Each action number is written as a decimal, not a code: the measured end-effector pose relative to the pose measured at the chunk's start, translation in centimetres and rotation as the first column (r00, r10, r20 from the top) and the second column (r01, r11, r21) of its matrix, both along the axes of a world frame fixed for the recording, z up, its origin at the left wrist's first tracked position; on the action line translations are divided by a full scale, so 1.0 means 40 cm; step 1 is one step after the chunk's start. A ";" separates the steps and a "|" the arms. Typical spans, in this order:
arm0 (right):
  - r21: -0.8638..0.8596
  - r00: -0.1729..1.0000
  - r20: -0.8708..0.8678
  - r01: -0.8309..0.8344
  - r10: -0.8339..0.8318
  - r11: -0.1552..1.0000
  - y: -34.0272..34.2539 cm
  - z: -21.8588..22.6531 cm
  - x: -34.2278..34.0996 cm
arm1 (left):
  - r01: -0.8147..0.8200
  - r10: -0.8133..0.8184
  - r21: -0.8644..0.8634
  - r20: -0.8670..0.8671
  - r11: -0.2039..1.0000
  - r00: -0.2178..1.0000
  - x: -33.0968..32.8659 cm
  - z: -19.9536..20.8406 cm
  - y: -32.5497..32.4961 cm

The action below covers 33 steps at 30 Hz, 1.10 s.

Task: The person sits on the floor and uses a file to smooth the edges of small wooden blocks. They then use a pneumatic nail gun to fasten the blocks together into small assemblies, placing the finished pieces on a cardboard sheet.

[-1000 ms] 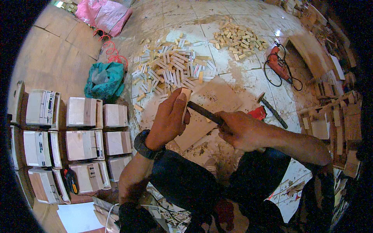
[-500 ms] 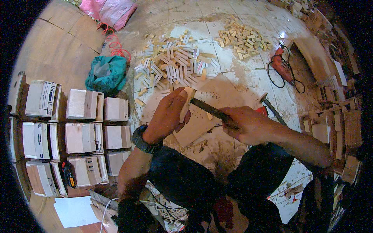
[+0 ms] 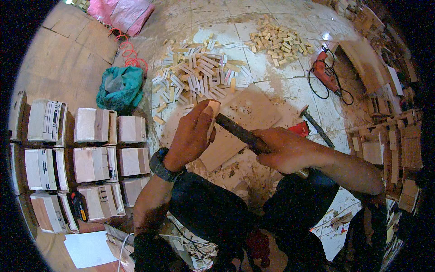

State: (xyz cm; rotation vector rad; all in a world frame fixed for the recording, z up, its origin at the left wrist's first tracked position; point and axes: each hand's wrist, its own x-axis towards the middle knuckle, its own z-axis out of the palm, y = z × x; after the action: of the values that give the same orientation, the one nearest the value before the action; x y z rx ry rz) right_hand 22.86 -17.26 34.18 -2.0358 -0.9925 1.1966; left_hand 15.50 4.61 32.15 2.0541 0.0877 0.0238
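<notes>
My left hand [image 3: 192, 133], with a dark watch on its wrist, is closed round a small pale wooden block [image 3: 214, 107] held up in front of my knees. Fingers of my right hand [image 3: 283, 147] wrap the near end of a dark flat file [image 3: 240, 130]. The file slants up to the left, and its far end lies against or very close to the block's right edge; exact contact is hard to tell. Beneath both hands is a sawdust-strewn brown board [image 3: 224, 147] on the floor.
Beyond my hands are a heap of wooden pieces [image 3: 199, 72] and a smaller pile of blocks [image 3: 281, 41]. To the right lie a hammer [image 3: 317, 127] and a red corded power tool [image 3: 326, 75]. Pale wooden boxes [image 3: 93, 124] stand in rows at left, near a green bag [image 3: 120, 88].
The right hand and file have shifted slightly left and down, with more of the file's broad face showing. The left hand and block have moved a little left. The view has shifted slightly.
</notes>
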 end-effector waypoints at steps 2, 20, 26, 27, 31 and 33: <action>-0.003 1.000 0.007 -0.006 0.006 1.000 -0.001 0.003 0.001 | -0.079 0.055 -0.125 -0.187 0.989 0.981 0.003 0.006 -0.002; 0.001 0.997 0.062 -0.039 0.039 0.999 0.004 0.003 0.001 | 0.018 -0.173 0.448 0.307 0.894 0.936 -0.004 -0.052 0.002; 0.007 0.996 0.090 -0.023 0.022 1.000 -0.001 -0.009 0.000 | -0.003 -0.006 0.191 0.046 0.981 0.999 -0.002 -0.019 -0.016; 0.012 0.996 0.078 -0.033 0.032 0.999 -0.002 -0.009 0.001 | 0.004 -0.010 0.181 0.034 0.983 0.999 0.000 -0.016 -0.017; -0.033 0.998 0.048 -0.044 0.046 0.998 -0.003 -0.008 0.005 | -0.019 0.015 -0.034 -0.105 0.999 0.994 0.001 -0.004 -0.013; -0.033 0.997 0.035 -0.069 0.070 0.997 -0.004 -0.006 0.007 | -0.060 0.015 -0.228 -0.193 0.972 0.981 0.000 0.000 -0.011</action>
State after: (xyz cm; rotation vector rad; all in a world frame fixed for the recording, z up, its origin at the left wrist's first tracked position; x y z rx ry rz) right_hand 23.16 -17.42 33.94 -2.0700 -1.0761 1.2224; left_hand 15.50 4.18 32.13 1.8149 0.2381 -0.1534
